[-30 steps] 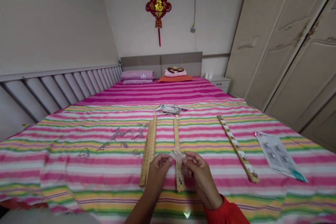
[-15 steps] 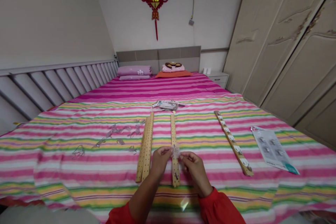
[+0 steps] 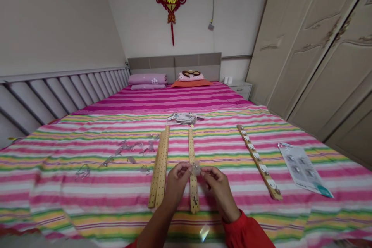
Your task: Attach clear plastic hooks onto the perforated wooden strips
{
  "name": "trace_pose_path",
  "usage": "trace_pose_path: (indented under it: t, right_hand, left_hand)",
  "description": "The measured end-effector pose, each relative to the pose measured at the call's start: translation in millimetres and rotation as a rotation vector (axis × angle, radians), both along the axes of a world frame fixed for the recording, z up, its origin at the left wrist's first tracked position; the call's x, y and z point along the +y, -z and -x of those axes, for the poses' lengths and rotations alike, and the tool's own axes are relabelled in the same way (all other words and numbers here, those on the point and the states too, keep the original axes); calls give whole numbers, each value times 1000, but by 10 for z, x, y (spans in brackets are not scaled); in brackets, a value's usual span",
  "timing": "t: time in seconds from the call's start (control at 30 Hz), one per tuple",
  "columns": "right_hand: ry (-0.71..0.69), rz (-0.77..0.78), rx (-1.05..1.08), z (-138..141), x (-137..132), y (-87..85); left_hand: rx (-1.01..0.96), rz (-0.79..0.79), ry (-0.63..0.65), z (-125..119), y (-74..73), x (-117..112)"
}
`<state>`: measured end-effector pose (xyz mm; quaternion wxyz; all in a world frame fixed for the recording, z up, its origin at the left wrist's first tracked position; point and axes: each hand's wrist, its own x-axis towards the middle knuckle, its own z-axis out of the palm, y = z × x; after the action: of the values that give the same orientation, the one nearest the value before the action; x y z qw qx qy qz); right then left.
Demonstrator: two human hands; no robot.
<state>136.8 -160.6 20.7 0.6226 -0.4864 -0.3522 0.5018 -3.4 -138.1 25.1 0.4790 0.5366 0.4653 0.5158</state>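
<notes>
Both my hands meet over a striped bed cover and pinch one small clear plastic piece (image 3: 197,169) between their fingertips. My left hand (image 3: 177,184) grips it from the left, my right hand (image 3: 217,188) from the right. Directly beneath them lies a narrow perforated wooden strip (image 3: 192,166). A wider pair of perforated wooden strips (image 3: 159,166) lies just left of my left hand. Several clear plastic pieces (image 3: 130,149) are scattered further left on the cover.
Another wooden strip (image 3: 257,159) fitted with white round pieces lies to the right. A printed packet (image 3: 302,168) rests near the right edge, and an opened packet (image 3: 183,118) beyond the strips. Pillows (image 3: 148,80), a nightstand (image 3: 240,88) and a wardrobe (image 3: 319,54) stand behind.
My hands have stayed together on the small clear piece. The view has shifted slightly, with the hands sitting a little lower on the strip than a second ago.
</notes>
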Motion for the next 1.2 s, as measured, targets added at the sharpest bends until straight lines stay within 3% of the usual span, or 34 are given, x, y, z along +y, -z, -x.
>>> trace_pose_path:
  t: [0.1, 0.23, 0.37, 0.47, 0.63, 0.8, 0.9, 1.0, 1.2]
  right_hand:
    - [-30, -60, -109, -73, -15, -108]
    - [-78, -266, -347, -182, -4, -204]
    - [-176, -484, -689, -221, -3, -325]
    - [-291, -550, -832, -193, -27, -417]
    - [-342, -559, -921, -142, -76, -508]
    - [-190, -522, -915, -122, -67, -502]
    - [-119, -455, -859, -95, -65, -478]
    - [-131, -430, -850, -85, -81, -479]
    - [-185, -397, -824, -132, -99, -512]
  left_hand:
    - [110, -91, -4, 88, -104, -99]
    - [193, -124, -68, 238, -249, -174]
    - [367, -339, -50, 311, -392, -215]
    - [520, -473, 10, 295, -447, -236]
    - [648, -535, 31, 268, -428, -248]
    - [606, -609, -189, 222, -339, -334]
    - [652, -650, -159, 135, -284, -409]
    - [688, -685, -105, 87, -261, -425]
    - [631, -688, -230, 186, -290, -372]
